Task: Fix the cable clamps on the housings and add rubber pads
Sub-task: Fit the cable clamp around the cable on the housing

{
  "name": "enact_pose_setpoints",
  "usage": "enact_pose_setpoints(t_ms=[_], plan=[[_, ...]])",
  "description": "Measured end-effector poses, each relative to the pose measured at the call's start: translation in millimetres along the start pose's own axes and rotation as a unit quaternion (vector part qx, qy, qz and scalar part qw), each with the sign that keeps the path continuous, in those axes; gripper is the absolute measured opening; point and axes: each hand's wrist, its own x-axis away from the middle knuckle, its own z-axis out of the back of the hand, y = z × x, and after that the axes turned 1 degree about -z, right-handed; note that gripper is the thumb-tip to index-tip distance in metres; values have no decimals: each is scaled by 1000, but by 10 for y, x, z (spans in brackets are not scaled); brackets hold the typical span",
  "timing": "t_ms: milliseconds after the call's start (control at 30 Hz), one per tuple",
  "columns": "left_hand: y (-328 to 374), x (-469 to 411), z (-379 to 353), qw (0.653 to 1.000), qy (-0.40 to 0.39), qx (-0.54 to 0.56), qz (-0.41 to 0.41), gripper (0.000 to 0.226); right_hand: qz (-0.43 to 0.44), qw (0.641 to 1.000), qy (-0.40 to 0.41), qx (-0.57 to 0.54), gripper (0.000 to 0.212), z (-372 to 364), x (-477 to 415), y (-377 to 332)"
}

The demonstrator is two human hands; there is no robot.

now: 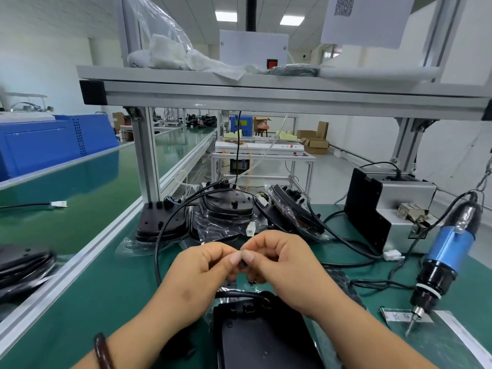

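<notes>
1. Head view: both hands meet just above the green work mat [106,283], thumb tips touching. The left hand [202,265] and the right hand [282,262] each pinch a small black part [242,264] between thumb and curled forefinger. The fingers hide most of it, so I cannot tell whether it is a clamp or a pad.
2. Directly below the hands, nearest the camera, a black housing [261,339] lies flat on the mat. A black cable [239,294] crosses its far edge, and the wrists cover its far corners.
3. Behind the hands, more housings [226,209] sit stacked and leaning in clear plastic bags [213,230]. A white connector [250,229] hangs just beyond the knuckles. A cable loop [159,235] arcs from the stack down past the left wrist.
4. At the right, a blue and black electric screwdriver [447,251] hangs tilted, its bit over a paper label [404,316]; whether they touch is unclear. A second white connector [392,254] lies between the tool and the right hand.
5. Farther back on the right, a black plate [364,209] leans against a grey metal box [407,190].
6. An aluminium shelf frame [266,94] spans the bench overhead, one post standing beside the leftmost housing.
7. At the left, a green conveyor belt [66,209] runs alongside, with a blue crate [53,142] beyond it.
8. A dark bracelet [102,352] circles the left wrist.
</notes>
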Motion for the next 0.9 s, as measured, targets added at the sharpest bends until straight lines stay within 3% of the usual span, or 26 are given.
enact_pose_setpoints(t_ms=[300,400,633,900], plan=[[-40,98,164,983,-132,-122,-33,17,-56,997,-11,-59,10,80,30,48],[-36,118,171,984,-113,-129,-42,9,-62,997,-12,-46,7,51,45,85],[-19,168,136,984,-111,-123,-66,15,-64,998,-28,3,14,14,89,110],[-90,197,128,979,-83,-163,-87,17,-94,995,-33,-28,21,24,91,85]])
